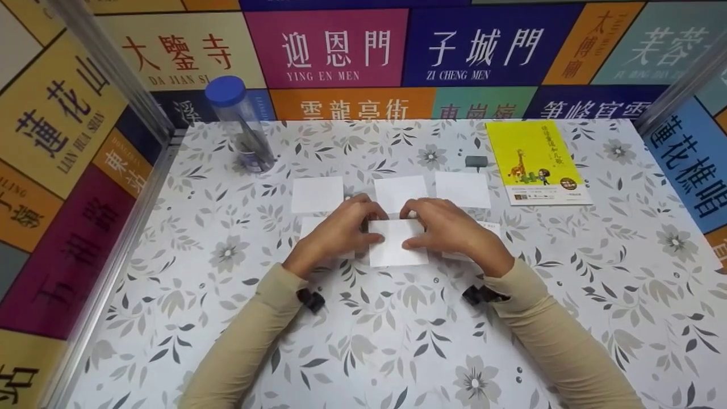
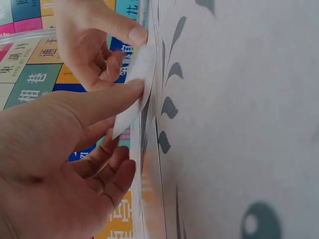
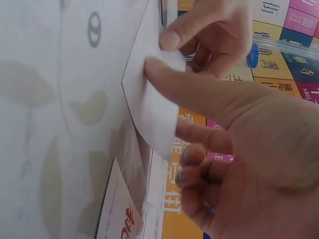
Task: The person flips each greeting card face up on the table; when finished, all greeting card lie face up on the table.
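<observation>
Both hands hold one white card at the middle of the table, a thumb on its near face at each side. My left hand pinches the left side and my right hand the right. In the wrist views the card is lifted at a tilt and bends slightly. Behind it lie three white cards in a row: left, middle and right. Another card is partly hidden under the left hand. Beneath the right hand lies a card with red and small grey print.
A clear cylinder with a blue lid and thin items inside stands at the back left. At the back right lie a yellow booklet and a small dark grey object. Panels with lettering wall the leaf-patterned table behind and at the sides.
</observation>
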The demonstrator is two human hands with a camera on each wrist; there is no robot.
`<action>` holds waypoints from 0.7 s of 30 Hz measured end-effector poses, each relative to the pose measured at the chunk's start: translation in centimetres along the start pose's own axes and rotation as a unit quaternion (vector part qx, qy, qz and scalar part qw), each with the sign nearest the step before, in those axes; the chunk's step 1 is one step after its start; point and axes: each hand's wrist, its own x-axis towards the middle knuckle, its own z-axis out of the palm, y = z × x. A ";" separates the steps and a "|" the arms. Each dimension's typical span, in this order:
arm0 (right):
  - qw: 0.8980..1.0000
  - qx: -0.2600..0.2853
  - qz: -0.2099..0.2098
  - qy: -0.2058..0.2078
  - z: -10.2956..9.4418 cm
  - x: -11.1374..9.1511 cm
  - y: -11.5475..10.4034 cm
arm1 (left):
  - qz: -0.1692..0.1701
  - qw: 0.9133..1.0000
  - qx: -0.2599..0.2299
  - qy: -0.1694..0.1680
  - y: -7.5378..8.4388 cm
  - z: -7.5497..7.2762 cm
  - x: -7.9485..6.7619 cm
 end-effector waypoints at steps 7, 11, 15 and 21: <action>0.997 0.048 -0.031 0.043 -0.4 0.4 0.3 | 0.016 0.995 -0.103 0.006 -0.2 -0.2 0.4; 0.987 0.118 -0.070 0.088 -1.3 0.2 0.7 | 0.029 0.971 -0.235 0.015 0.3 -0.4 0.7; 0.974 0.177 -0.090 0.112 -2.1 -0.1 0.9 | 0.057 0.974 -0.208 0.067 0.2 -0.4 0.9; 0.973 0.197 -0.104 0.063 -2.4 -0.1 1.0 | 0.050 0.983 -0.138 0.107 -0.5 -0.2 0.8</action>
